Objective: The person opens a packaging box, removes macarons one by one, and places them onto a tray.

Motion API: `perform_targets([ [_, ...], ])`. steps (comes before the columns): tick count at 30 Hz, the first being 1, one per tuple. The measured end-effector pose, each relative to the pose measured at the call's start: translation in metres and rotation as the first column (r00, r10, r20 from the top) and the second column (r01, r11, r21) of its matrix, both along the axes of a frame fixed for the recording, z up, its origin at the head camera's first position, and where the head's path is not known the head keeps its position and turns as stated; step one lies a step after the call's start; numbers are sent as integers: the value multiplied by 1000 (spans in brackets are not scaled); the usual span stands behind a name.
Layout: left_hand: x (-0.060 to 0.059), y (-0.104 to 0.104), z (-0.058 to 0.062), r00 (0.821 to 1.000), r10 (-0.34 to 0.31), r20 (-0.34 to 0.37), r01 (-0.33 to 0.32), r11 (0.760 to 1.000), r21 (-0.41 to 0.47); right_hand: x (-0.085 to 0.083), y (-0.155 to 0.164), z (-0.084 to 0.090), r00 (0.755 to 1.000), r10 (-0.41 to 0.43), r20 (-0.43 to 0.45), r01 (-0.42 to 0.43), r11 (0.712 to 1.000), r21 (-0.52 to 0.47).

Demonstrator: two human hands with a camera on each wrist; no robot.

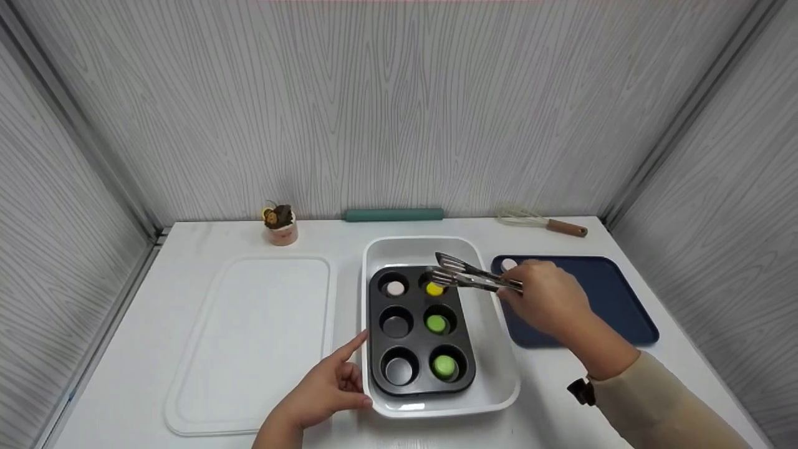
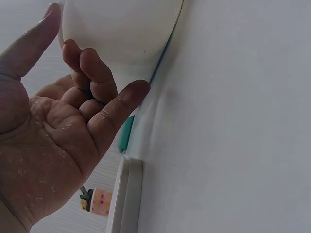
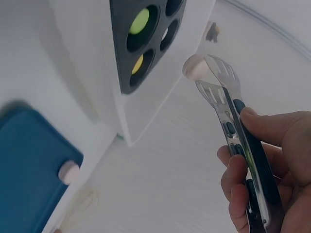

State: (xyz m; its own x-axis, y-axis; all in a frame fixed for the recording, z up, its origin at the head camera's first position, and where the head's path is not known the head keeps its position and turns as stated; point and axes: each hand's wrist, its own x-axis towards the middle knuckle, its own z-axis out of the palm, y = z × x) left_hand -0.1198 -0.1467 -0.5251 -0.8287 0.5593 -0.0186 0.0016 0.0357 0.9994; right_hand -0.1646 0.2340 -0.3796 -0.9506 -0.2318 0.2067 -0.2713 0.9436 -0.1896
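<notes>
the white tray (image 1: 499, 374) is sitting mid-counter (image 1: 124, 386), holding the muffin pan (image 1: 416, 380). the left hand (image 1: 324, 390), fingers loose, is touching its near-left rim. the right hand (image 1: 548, 299) is gripping tongs (image 1: 474, 275) pinching a pink piece (image 3: 193, 67) over the pan's far right.

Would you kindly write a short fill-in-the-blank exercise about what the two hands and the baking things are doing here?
The right hand holds metal ____, which pinch a pale pink round piece.
The black muffin pan has ____ cups.
The muffin pan sits inside a ____ rectangular dish.
The left hand touches the dish's ____ side.

Missing words: tongs; six; white; left
</notes>
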Motion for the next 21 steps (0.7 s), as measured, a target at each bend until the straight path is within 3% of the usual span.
perform_targets([
  [10, 2, -1, 0, 1000, -1, 3, 1, 1000, 8, -4, 43, 23, 998, -41, -39, 43, 998, 42],
  [15, 1, -1, 0, 1000, 10, 27, -11, 1000, 1, -11, 64, 26, 996, -65, -68, 68, 996, 49],
  [21, 0, -1, 1, 999, 13, 31, -13, 1000, -5, -20, 85, 25, 990, -138, -25, 140, 985, 98],
])
